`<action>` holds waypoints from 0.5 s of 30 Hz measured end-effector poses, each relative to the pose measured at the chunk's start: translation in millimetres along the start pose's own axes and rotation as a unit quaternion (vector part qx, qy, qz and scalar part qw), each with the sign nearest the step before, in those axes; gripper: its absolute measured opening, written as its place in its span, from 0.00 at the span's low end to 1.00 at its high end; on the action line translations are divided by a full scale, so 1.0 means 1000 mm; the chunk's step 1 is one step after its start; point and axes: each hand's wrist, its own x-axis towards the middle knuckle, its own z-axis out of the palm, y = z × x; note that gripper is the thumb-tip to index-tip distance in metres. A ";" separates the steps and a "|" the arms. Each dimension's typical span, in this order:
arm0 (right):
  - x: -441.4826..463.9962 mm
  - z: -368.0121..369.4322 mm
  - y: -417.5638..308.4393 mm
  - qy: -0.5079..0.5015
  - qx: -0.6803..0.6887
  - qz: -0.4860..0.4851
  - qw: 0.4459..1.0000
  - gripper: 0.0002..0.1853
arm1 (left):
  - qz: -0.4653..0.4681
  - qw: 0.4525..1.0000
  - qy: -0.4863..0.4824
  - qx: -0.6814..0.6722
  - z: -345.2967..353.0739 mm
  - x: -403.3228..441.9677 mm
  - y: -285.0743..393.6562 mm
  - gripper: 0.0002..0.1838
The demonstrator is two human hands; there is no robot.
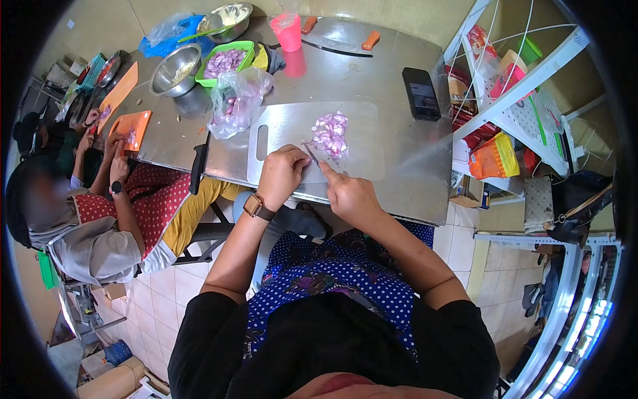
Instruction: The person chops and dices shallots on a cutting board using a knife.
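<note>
Left hand point(282, 171) in the head view has its fingers bunched, and looks to be pinching an onion piece point(306, 161) over the near part of the cutting board point(365, 120), though the fingers hide most of it. Right hand point(352, 197) is wrapped around a small knife point(312, 153), index finger stretched along it. Chopped onion point(331, 135) sits just beyond the blade, same board. My worry: those left fingertips are right beside the edge, so a slippery piece rolling could mean a nick. Also, a black-handled knife point(199, 166) pokes past the table point(425, 166) edge, so one bump could send it off.
</note>
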 end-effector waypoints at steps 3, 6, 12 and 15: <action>0.009 0.004 -0.007 -0.007 0.014 0.002 1.000 0.29 | 0.015 1.000 0.002 0.013 0.001 0.001 -0.003 0.05; 0.019 0.010 -0.008 0.004 0.018 0.002 1.000 0.30 | -0.006 1.000 -0.009 0.010 -0.001 0.001 0.001 0.04; -0.002 0.006 -0.007 -0.057 -0.035 0.015 0.998 0.30 | -0.007 1.000 0.009 0.007 0.004 -0.002 -0.004 0.04; -0.009 -0.005 -0.010 -0.072 -0.037 0.021 0.996 0.29 | -0.003 1.000 0.018 0.010 0.006 -0.004 -0.004 0.04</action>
